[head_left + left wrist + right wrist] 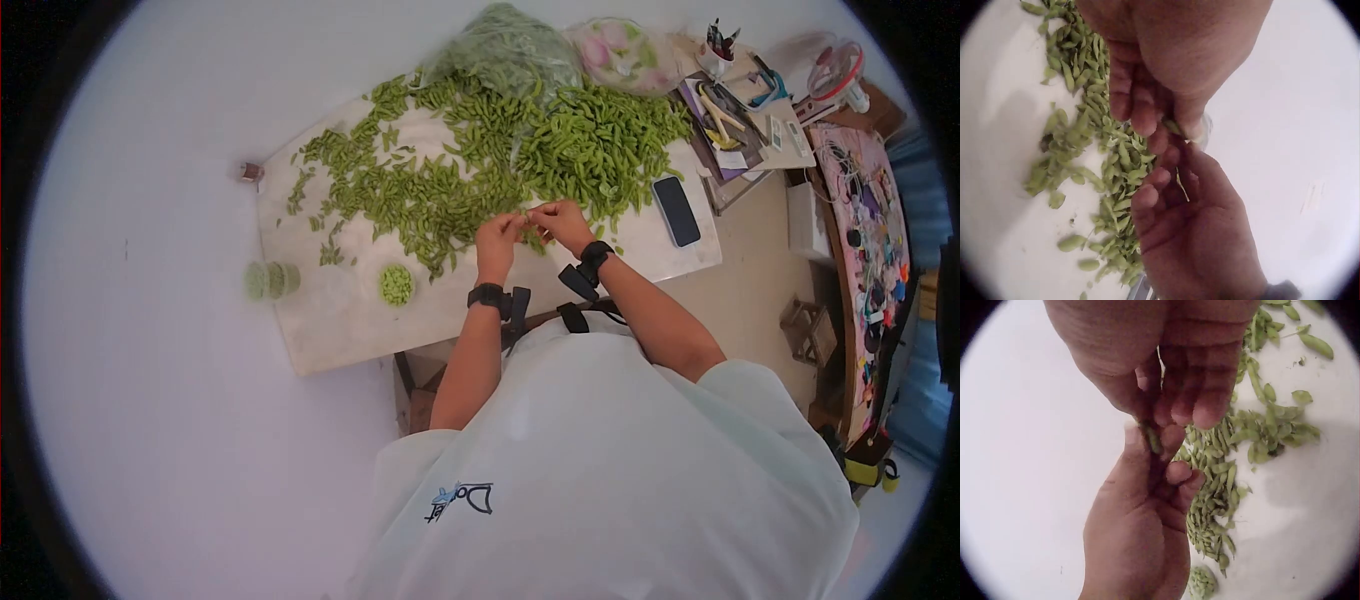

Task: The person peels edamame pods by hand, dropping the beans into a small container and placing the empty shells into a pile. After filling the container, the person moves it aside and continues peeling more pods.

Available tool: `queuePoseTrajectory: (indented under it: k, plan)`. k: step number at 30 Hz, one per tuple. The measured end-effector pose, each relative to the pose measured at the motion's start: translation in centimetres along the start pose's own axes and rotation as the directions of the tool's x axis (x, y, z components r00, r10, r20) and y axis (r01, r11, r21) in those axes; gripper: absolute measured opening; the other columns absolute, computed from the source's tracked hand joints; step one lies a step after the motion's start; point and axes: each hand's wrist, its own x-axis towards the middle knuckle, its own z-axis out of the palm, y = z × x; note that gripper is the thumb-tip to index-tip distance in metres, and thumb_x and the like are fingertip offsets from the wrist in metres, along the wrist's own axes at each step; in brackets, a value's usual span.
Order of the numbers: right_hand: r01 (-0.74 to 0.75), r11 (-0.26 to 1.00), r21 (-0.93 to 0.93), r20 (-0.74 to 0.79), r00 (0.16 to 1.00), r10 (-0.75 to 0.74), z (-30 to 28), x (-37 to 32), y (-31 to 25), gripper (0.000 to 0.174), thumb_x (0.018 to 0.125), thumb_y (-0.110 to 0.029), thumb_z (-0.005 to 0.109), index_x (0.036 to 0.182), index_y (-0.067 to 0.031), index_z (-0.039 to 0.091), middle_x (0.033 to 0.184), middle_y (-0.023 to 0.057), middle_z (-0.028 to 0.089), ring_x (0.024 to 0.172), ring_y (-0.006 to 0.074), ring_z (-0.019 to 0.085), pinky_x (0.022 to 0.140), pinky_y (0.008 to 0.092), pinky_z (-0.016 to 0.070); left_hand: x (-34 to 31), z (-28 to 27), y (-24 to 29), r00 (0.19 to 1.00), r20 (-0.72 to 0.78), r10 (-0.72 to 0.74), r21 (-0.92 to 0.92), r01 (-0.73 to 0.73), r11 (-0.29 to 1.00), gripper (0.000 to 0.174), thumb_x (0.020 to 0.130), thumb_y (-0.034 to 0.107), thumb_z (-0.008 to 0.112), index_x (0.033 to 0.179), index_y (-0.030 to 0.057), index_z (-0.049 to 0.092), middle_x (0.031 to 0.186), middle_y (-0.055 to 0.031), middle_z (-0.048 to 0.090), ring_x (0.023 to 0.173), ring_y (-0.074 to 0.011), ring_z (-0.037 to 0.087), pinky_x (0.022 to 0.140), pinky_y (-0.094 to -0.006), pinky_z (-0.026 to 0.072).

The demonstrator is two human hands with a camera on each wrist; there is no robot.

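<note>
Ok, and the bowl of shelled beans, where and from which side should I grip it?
Probably take the bowl by its near-left rim, coming from the left with the left hand once free: it stands upright, round mouth up, with bare tabletop that side and loose pods off its far right.

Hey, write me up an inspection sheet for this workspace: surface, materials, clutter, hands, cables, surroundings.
Surface: pale table, largely strewn with pods; near-left area mostly bare.
Job's things: green pods spread and heaped; shelled beans in a small round container.
Clutter: phone lying flat at the right; plastic bag behind the pods.
Hands: left hand pinches a single pod; right hand grips at its end.
Cables: pale tangle on the side desk.
Surroundings: fan, blue curtain.
</note>
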Motion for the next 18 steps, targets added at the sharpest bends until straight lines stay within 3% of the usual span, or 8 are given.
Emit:
queuePoseTrajectory:
  k: [6, 18]
  plan:
    - [-0.013, 0.999, 0.030, 0.012, 1.000, 0.013, 0.1, -0.7, -0.9, 0.022, 0.088, -0.018, 0.061, 0.090, 0.0034, 0.066, 0.073, 0.0043, 0.064, 0.059, 0.0094, 0.059, 0.054, 0.0250, 0.0513, 0.1, 0.1, -0.7, 0.999, 0.013, 0.036, -0.045, -0.035, 0.998, 0.022, 0.089, 0.017, 0.058, 0.100, -0.0010, 0.066, 0.077, -0.0076, 0.067, 0.062, -0.0137, 0.059, 0.061, -0.0286, 0.0482]
    - [-0.037, 0.985, 0.166, 0.050, 0.998, 0.029, -0.8, -1.2, -2.3, 0.017, 0.087, -0.013, 0.060, 0.086, 0.0033, 0.062, 0.073, 0.0058, 0.063, 0.061, 0.0114, 0.060, 0.061, 0.0261, 0.0532, 0.4, -0.3, 0.9, 0.985, 0.062, 0.158, 0.144, -0.166, 0.976, 0.017, 0.088, 0.017, 0.059, 0.095, 0.0023, 0.066, 0.073, -0.0120, 0.065, 0.058, -0.0175, 0.060, 0.057, -0.0306, 0.0465]
